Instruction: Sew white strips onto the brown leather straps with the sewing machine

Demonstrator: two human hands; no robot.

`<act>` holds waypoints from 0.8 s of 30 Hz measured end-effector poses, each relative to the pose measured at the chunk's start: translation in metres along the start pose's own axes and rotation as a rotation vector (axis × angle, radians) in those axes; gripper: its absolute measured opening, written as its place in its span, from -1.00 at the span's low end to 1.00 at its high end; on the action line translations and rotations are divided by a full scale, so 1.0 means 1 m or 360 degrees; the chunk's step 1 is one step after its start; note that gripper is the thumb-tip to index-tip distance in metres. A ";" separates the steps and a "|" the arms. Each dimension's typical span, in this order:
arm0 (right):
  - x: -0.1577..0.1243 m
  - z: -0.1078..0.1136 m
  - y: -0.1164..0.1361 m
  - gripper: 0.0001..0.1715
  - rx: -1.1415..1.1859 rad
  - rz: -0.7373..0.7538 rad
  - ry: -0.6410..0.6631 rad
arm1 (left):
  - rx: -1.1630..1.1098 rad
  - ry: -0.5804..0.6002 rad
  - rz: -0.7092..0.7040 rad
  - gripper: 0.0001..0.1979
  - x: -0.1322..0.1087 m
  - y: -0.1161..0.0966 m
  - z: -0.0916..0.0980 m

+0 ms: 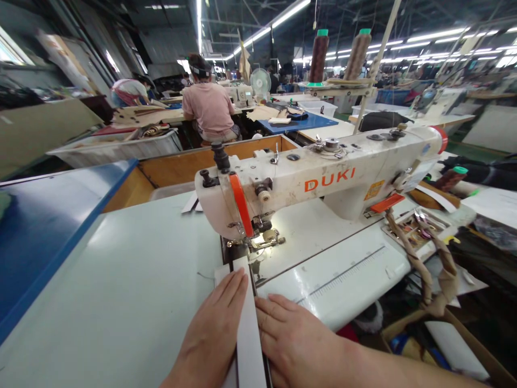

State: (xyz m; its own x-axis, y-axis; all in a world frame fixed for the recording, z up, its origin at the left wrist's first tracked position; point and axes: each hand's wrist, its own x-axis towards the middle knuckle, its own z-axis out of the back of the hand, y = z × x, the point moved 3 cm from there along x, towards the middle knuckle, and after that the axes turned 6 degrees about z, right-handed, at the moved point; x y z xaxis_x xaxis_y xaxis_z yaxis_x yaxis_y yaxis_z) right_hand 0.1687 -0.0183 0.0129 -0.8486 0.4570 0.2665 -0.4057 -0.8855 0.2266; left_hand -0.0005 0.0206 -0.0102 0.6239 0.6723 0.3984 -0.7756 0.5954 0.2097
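Note:
A long white strip lies over a dark strip of material and runs up to the presser foot of the white sewing machine marked DUKI. My left hand rests flat on the left side of the white strip, its fingers stretched out together and the tips pressing on it close to the needle area. Along the strip's right edge lies my right hand, fingers extended flat and touching the dark edge. Part of another pale piece shows under the left fingertips. The needle point itself is too small to make out.
Thread cones stand on a rack behind the machine. To the right are a small tool tray and a hanging tan fabric strip. A blue-topped table adjoins at left. A person in pink sits ahead.

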 end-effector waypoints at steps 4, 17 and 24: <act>0.001 -0.002 -0.002 -0.50 0.0002 0.0009 -0.0018 | 0.0065 -0.0097 -0.0038 -0.51 0.000 -0.001 0.001; 0.004 -0.016 -0.008 -0.58 -0.0260 0.0101 -0.0190 | 0.0188 -0.0182 -0.0080 -0.55 0.003 -0.001 0.007; 0.004 -0.020 -0.007 -0.65 -0.0389 0.0111 -0.0417 | 0.0262 -0.0262 -0.0127 -0.57 0.004 -0.001 0.007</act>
State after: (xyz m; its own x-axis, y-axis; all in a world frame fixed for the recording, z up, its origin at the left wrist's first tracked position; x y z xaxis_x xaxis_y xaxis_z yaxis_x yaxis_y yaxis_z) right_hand 0.1616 -0.0118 -0.0069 -0.7741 0.3728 0.5116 -0.4460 -0.8947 -0.0228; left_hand 0.0023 0.0201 -0.0023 0.6701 0.5372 0.5122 -0.7381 0.5548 0.3838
